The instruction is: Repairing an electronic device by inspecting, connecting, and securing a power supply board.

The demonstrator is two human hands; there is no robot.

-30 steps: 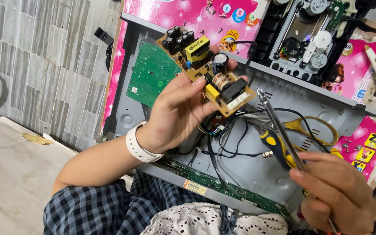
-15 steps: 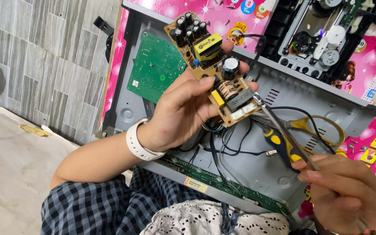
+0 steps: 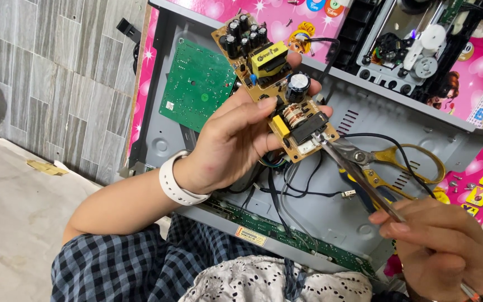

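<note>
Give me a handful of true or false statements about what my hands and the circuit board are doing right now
1. The left hand holds the brown circuit board. True.
2. The right hand is empty. False: it holds a thin metal tool.
3. The tool's tip meets the board's lower end. True.
4. The yellow-handled scissors are in the left hand. False: they lie in the grey metal chassis.
5. The green board lies in the chassis. True.

Beside the grey metal chassis (image 3: 398, 112), a tan circuit board (image 3: 275, 84) carries a yellow transformer (image 3: 268, 58); green board (image 3: 197, 84); pink mat (image 3: 286, 17).
</note>
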